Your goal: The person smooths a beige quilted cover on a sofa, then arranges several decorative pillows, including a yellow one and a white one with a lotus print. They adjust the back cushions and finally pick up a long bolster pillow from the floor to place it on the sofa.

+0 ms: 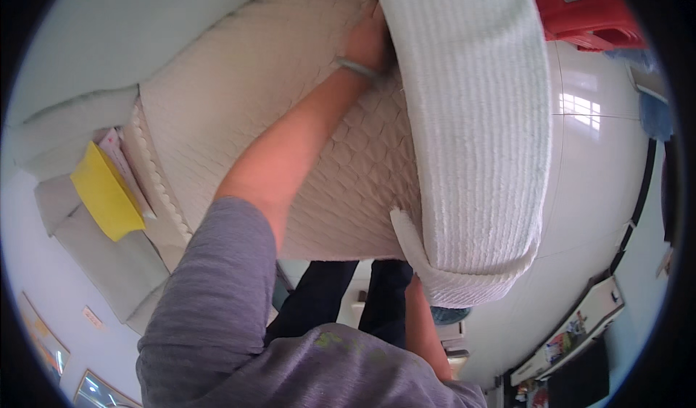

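A white ribbed fabric cover lies over a long padded part, apparently a sofa's arm. Its front end hangs down, with a loose strip turned back toward the seat. Beside it stretches a beige quilted sofa cover. My left hand, with a bangle on its wrist, is pushed down where the quilted cover meets the white one; its fingers are mostly hidden. Only the forearm of my right arm shows, reaching up beneath the front end of the white cover, which hides that hand.
Red plastic stools stand at the upper right on a glossy tiled floor. On the left, a yellow folder-like item rests near a grey sofa section. A low white cabinet with small items stands at lower right.
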A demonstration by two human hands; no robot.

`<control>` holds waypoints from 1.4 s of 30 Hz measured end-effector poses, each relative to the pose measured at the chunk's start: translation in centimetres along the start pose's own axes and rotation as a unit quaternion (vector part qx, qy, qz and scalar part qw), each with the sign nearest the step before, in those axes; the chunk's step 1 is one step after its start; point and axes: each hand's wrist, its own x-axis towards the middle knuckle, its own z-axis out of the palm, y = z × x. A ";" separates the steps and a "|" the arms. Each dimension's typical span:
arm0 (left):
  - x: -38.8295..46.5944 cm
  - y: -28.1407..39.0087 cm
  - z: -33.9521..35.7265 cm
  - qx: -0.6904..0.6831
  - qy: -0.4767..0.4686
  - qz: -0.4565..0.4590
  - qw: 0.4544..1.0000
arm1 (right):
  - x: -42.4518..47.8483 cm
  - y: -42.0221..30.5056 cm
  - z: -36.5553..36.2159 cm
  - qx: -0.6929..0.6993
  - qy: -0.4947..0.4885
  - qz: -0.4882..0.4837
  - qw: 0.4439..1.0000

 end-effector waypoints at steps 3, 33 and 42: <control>0.6 0.9 1.3 -0.027 0.105 -0.047 0.993 | 2.3 -0.4 0.5 -0.006 -0.032 0.019 0.999; -26.4 18.9 -2.8 -0.308 -0.094 -0.227 0.919 | -1.2 -27.9 -11.3 0.218 -0.085 0.278 0.932; -28.5 22.0 -6.0 -0.103 -0.295 -0.155 0.937 | -0.4 -30.0 -9.8 0.134 0.058 0.315 0.938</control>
